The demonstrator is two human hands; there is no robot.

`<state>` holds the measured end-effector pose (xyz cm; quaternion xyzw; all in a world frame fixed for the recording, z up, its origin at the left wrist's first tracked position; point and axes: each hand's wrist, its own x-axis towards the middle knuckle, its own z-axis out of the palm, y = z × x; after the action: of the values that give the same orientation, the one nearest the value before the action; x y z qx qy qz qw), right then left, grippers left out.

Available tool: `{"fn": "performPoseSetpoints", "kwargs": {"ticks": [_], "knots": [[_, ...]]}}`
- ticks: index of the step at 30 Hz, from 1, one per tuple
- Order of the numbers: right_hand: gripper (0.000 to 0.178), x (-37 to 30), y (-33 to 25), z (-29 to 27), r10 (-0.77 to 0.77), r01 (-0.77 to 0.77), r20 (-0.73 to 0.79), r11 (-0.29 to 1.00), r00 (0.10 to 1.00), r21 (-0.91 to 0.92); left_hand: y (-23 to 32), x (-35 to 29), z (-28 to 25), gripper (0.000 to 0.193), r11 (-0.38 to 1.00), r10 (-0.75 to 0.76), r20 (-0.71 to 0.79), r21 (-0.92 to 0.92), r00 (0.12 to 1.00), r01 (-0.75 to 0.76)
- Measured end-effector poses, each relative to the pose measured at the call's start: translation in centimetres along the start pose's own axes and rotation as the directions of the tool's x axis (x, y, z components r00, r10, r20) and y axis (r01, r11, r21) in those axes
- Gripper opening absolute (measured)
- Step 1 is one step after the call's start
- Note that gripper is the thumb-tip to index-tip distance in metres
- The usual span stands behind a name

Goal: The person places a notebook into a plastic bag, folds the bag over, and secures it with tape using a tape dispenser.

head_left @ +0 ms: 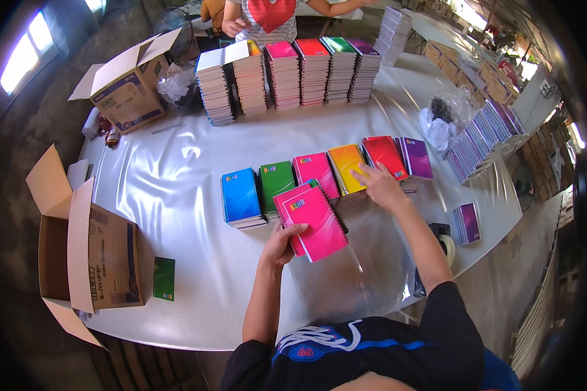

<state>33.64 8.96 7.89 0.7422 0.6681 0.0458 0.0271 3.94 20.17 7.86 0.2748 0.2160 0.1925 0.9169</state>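
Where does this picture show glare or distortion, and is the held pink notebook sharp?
Head view: glare streaks the table, the window burns white; head view: table edge bows, corners go black; head view: the pink notebook in the left hand looks fairly sharp.

Left fingers [298, 229] partly hidden beneath notebooks [319, 228]

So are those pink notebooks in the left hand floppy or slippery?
Probably stiff: the pink notebooks look flat though the left hand grips one side. Their glossy look hints at slipperiness; misaligned edges suggest they could slide apart.
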Motion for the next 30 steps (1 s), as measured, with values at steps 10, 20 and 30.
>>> {"fn": "performPoseSetpoints", "kwargs": {"ticks": [10,20,30], "knots": [[0.091,-1.7,4.9,-2.9,0.226,-0.223,-0.004,0.965,0.974,0.138,-1.2,0.5,-0.8,0.048,1.0,-0.002,-0.07,0.026,0.998,0.004],[0.043,-1.9,8.5,-6.8,0.304,-0.015,-0.301,0.726,0.904,0.688,-1.8,1.7,2.1,0.05,0.997,-0.016,-0.026,0.075,1.0,0.018],[0.038,3.4,-1.8,-10.6,-0.78,0.141,-0.306,-0.274,0.546,0.951,-2.4,1.0,4.7,0.096,0.929,-0.345,0.307,-0.024,0.887,0.37]]}}
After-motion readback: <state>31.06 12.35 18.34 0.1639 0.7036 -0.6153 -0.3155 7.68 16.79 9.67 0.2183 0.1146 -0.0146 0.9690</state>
